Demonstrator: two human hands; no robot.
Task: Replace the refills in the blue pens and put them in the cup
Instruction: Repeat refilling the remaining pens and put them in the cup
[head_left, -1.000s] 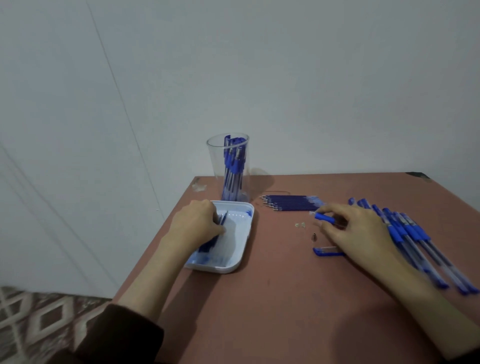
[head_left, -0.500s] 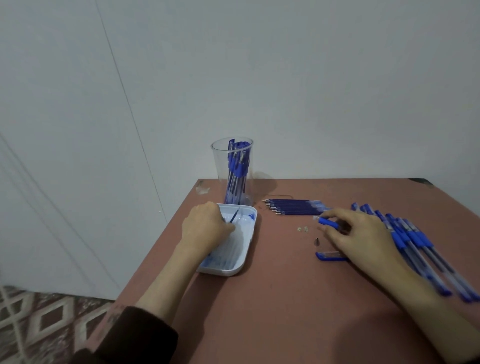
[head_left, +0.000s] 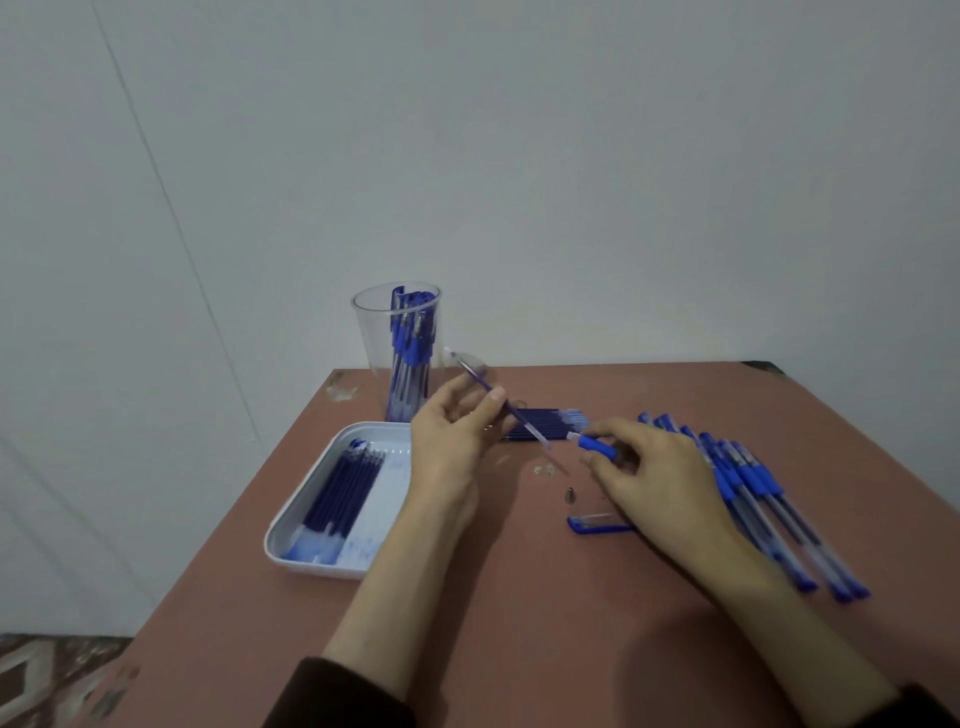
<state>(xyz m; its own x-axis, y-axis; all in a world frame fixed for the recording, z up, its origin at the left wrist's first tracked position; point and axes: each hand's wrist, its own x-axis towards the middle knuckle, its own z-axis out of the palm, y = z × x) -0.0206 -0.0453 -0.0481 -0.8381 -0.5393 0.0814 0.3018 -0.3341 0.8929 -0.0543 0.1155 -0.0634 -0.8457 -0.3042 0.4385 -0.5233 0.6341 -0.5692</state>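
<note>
Left hand (head_left: 457, 441) pinches a refill (head_left: 522, 420) mid-shaft, slanted above the table (head_left: 519, 597), lower end aimed at the barrel (head_left: 597, 446) gripped by the right hand (head_left: 660, 467) — light, thin, probably bendy — pinching nearer that end should steer it better.

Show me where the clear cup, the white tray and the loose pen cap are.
clear cup (head_left: 371, 343): head view, bare left wall.
white tray (head_left: 393, 487): head view, bare floor inside.
loose pen cap (head_left: 597, 524): head view, middle of the cap.
</note>
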